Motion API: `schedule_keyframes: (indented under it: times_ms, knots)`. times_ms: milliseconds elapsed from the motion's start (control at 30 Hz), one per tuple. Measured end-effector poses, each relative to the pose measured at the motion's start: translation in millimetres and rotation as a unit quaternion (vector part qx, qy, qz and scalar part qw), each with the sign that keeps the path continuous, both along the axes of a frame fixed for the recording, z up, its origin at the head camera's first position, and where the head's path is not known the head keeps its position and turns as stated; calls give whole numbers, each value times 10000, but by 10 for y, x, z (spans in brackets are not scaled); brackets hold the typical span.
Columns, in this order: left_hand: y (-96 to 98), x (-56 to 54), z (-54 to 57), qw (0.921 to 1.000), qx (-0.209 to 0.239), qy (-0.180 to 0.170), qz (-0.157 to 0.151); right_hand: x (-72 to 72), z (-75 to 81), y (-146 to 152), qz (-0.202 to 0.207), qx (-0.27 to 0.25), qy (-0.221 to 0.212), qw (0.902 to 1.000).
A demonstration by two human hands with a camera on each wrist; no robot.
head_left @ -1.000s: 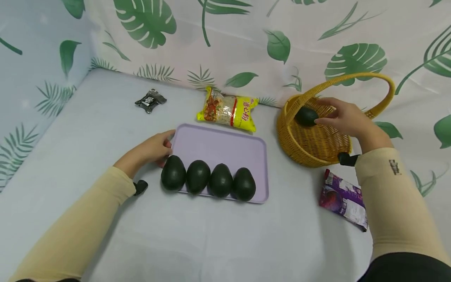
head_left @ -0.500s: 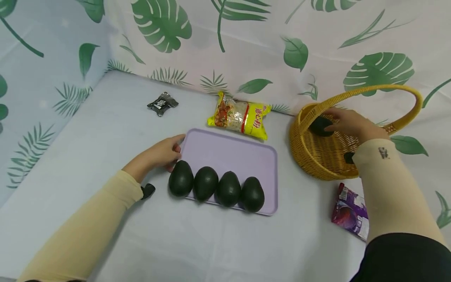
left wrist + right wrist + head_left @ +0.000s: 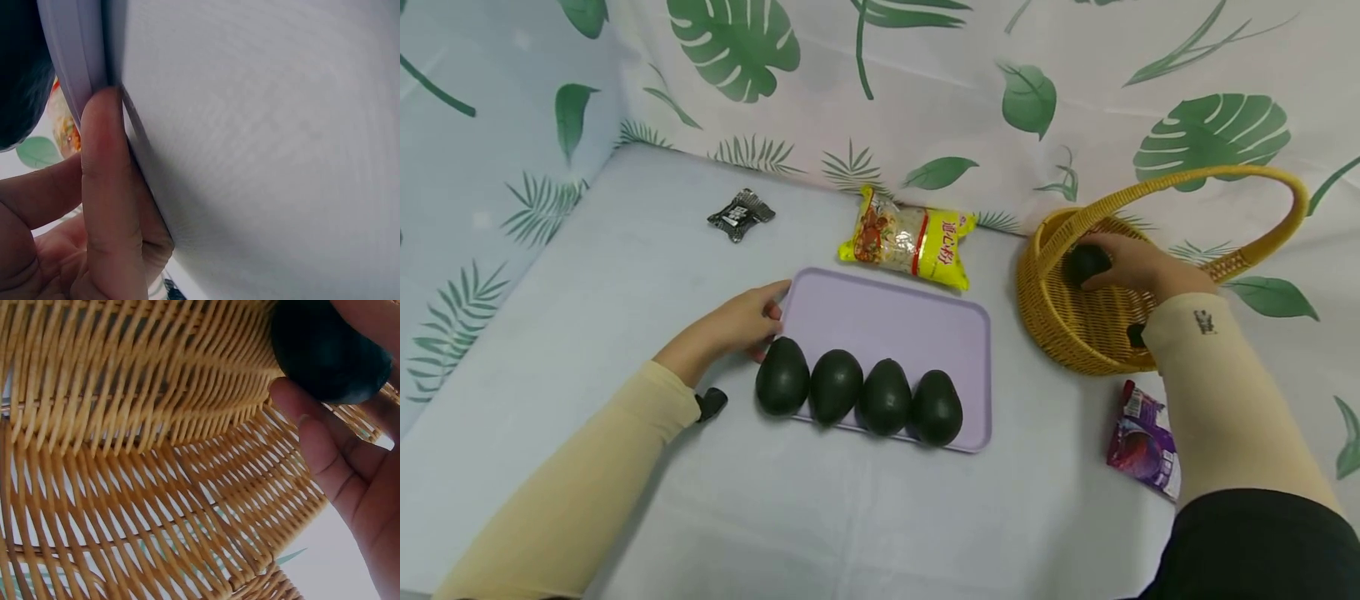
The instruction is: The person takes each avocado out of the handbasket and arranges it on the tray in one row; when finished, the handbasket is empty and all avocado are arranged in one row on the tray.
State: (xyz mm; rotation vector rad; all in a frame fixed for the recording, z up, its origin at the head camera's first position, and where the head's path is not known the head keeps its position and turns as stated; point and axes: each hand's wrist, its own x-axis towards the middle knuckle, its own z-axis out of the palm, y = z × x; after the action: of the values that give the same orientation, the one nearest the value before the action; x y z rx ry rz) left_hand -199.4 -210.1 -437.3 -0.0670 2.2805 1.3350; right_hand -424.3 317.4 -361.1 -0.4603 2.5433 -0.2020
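My right hand (image 3: pixel 1131 265) reaches into the yellow wicker basket (image 3: pixel 1063 337) and grips a dark green avocado (image 3: pixel 1086 263). In the right wrist view the avocado (image 3: pixel 331 353) sits between thumb and fingers, close to the woven wall. My left hand (image 3: pixel 737 323) is at the left side of a lilac tray (image 3: pixel 887 312). The left wrist view has a straight finger (image 3: pixel 106 169) touching the tray's rim (image 3: pixel 78 53) from outside. Several more avocados (image 3: pixel 886 398) lie in a row along the tray's near edge, the leftmost one beside my left hand.
Behind the tray lies a yellow food packet (image 3: pixel 910 237). A small black wrapped packet (image 3: pixel 741 215) is at the back left. The purple packet (image 3: pixel 1144 442) in front of the basket is partly covered by my right sleeve. The basket's tall handle (image 3: pixel 1195 175) arches beside my right hand.
The head view has shifted, so everything sits a little further right in it. My right hand keeps its grip on the avocado in the basket, and the left hand stays at the tray.
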Motion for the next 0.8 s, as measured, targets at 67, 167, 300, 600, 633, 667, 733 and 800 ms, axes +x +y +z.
schedule_keyframes:
  times_ms: [67, 167, 300, 600, 633, 667, 733, 800]
  knots:
    - [-1, -1, -4, 10000, 29, 14, 2, 13, -2, 3, -65, -24, 18, 10000]
    - [-3, -4, -12, 10000, 39, 27, -3, 25, -9, 11, 11, -20, 153, 9999]
    - [-4, -3, -8, 10000, 46, 47, -17, 31, -16, 24, 54, -43, 285, 9996]
    - [16, 14, 31, 10000, 15, 43, -13, 113, 26, 39, -114, -131, 334, 9993]
    - [16, 16, 31, 10000, 18, 39, 0, 124, 38, 31, -90, -159, 361, 9992]
    - [14, 17, 30, 10000, 14, 31, 15, 139, 52, 20, -66, -207, 389, 9990]
    - [11, 17, 27, 10000, 18, 18, 39, 174, 81, -2, -46, -238, 460, 9986]
    - [9, 15, 17, 10000, 30, 7, 54, 223, 116, -25, -56, -285, 525, 9982]
